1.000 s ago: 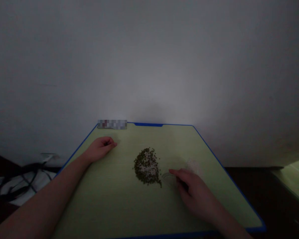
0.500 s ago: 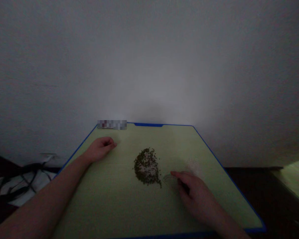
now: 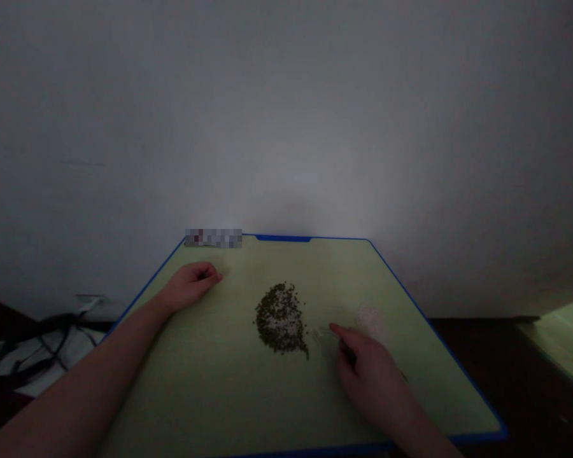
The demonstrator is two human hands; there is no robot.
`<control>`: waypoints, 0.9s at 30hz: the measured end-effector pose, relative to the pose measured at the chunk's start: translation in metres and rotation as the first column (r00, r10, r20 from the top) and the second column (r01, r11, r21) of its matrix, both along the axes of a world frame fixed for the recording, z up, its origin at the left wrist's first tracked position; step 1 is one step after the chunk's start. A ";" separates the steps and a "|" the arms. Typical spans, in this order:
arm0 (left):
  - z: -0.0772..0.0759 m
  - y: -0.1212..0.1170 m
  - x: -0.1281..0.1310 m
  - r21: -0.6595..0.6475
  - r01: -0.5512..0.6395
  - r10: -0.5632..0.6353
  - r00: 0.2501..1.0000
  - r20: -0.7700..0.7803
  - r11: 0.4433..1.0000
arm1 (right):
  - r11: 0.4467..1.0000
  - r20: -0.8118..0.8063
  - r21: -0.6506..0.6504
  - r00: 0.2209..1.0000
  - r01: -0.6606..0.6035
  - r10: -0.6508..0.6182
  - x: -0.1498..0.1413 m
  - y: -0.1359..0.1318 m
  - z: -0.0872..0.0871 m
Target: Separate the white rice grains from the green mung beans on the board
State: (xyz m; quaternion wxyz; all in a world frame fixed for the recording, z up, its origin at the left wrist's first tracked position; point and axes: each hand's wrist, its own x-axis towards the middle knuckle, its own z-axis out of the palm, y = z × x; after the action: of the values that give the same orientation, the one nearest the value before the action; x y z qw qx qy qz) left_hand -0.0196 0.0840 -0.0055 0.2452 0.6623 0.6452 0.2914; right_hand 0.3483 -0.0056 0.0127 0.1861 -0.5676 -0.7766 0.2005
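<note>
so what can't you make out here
Head view:
Palm of the bare left hand: hidden by its curl.
Anything inside the bare right hand: hidden by its curl.
Whitish, rounded patch: partly hidden behind the right hand.
Green-and-white heap of grains: too small to identify.
Grey, oblong item: pixelated.

- One left hand (image 3: 191,285) and one right hand (image 3: 370,375), two in all;
- one desk (image 3: 210,381), with one blue tab (image 3: 283,238) on its far edge;
- one mixed pile (image 3: 279,318) of green and whitish grains, mid-desk, its grains too many and too small to count;
- one whitish heap (image 3: 372,321) to the right, its grains likewise uncountable;
- one pixelated item (image 3: 213,238) at the far left corner;
- several black cables (image 3: 62,321) on the left, their number lost in the tangle;
- one wall (image 3: 286,114) at the far side
</note>
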 end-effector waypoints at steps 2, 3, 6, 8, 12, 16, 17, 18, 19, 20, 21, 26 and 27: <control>0.000 0.000 0.001 0.007 -0.001 0.001 1.000 0.007 1.000 | 0.999 0.018 0.010 0.999 0.037 -0.037 0.008 0.001 -0.001; 0.001 0.000 0.001 0.010 0.001 -0.001 1.000 0.008 1.000 | 0.998 0.026 0.017 0.998 0.053 -0.053 0.012 0.001 -0.002; 0.001 0.000 0.002 0.010 0.003 -0.004 1.000 0.010 1.000 | 0.996 0.020 0.034 0.996 0.085 -0.085 0.020 0.000 -0.004; 0.002 0.000 0.002 0.006 0.005 -0.005 1.000 0.013 1.000 | 0.997 -0.012 0.030 0.998 0.069 -0.069 0.019 -0.002 -0.006; 0.000 0.000 0.002 0.008 -0.005 0.005 1.000 -0.009 1.000 | 1.000 -0.060 0.022 0.998 0.002 0.000 0.006 -0.005 -0.008; -0.002 0.001 -0.001 0.014 0.007 -0.007 1.000 -0.023 1.000 | 0.999 -0.048 0.045 0.998 -0.024 0.027 -0.006 0.001 -0.006; -0.003 0.001 -0.001 0.015 0.011 -0.011 1.000 -0.023 1.000 | 0.998 -0.041 0.053 0.999 -0.025 0.027 -0.008 0.003 -0.006; -0.003 0.001 -0.002 0.016 0.013 -0.013 1.000 -0.022 1.000 | 0.998 -0.032 0.062 0.999 -0.022 0.024 -0.009 0.006 -0.005; -0.003 0.001 -0.002 0.016 0.013 -0.012 1.000 -0.022 1.000 | 0.997 -0.023 0.070 1.000 -0.011 0.013 -0.010 0.008 -0.005; -0.003 0.001 -0.002 0.017 0.011 -0.011 1.000 -0.021 1.000 | 0.997 -0.012 0.074 1.000 0.004 -0.003 -0.009 0.011 -0.005; -0.003 0.001 -0.002 0.016 0.009 -0.008 1.000 -0.019 1.000 | 0.997 0.003 0.075 1.000 0.024 -0.024 -0.008 0.013 -0.005; -0.002 0.001 -0.001 0.002 0.009 -0.009 1.000 -0.016 1.000 | 0.985 0.062 0.089 0.986 0.147 -0.153 0.014 0.022 -0.008; -0.002 0.001 -0.001 0.001 0.009 -0.009 1.000 -0.015 1.000 | 0.980 0.070 0.099 0.981 0.174 -0.181 0.020 0.023 -0.008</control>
State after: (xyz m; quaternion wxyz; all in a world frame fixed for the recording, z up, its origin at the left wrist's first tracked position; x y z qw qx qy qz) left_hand -0.0204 0.0848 -0.0076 0.2413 0.6677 0.6438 0.2856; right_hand 0.3685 0.0179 0.0044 0.1987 -0.6330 -0.7378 0.1246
